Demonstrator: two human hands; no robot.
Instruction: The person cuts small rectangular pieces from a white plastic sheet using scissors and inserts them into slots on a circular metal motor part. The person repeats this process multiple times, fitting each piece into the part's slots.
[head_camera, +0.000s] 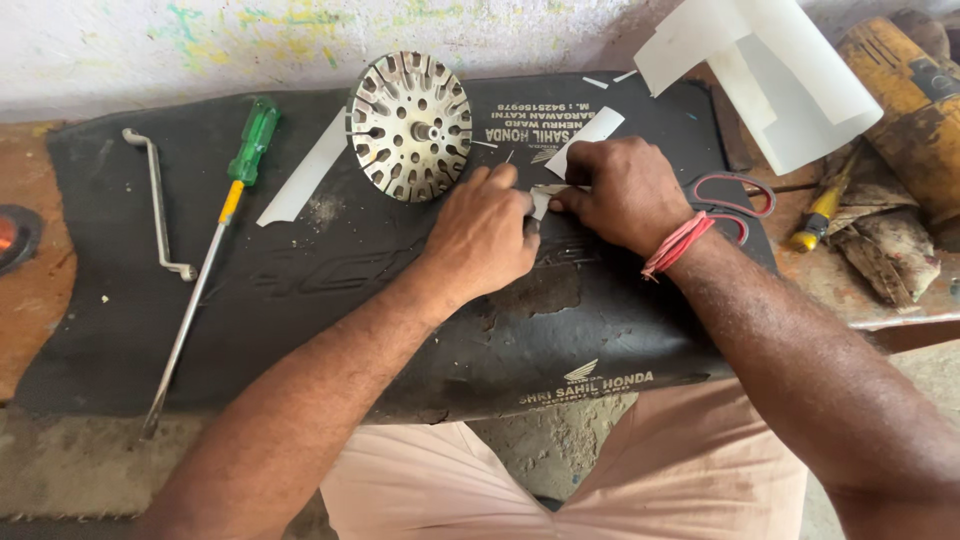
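White paper strip (541, 198) pinched between both hands: left hand (483, 240) and right hand (622, 195) closed on it, fingertips meeting, apparently folding it. Slotted metal disc (410, 126) just beyond the left hand; scissors (735, 205) beside the right wrist.

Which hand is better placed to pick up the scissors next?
Probably the right hand: the red-handled scissors lie just beside its wrist. The left hand sits farther off and would have to cross over, though both now pinch the small paper piece.

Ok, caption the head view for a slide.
Both hands, left hand and right hand, fold a paper strip beside a slotted metal disc.
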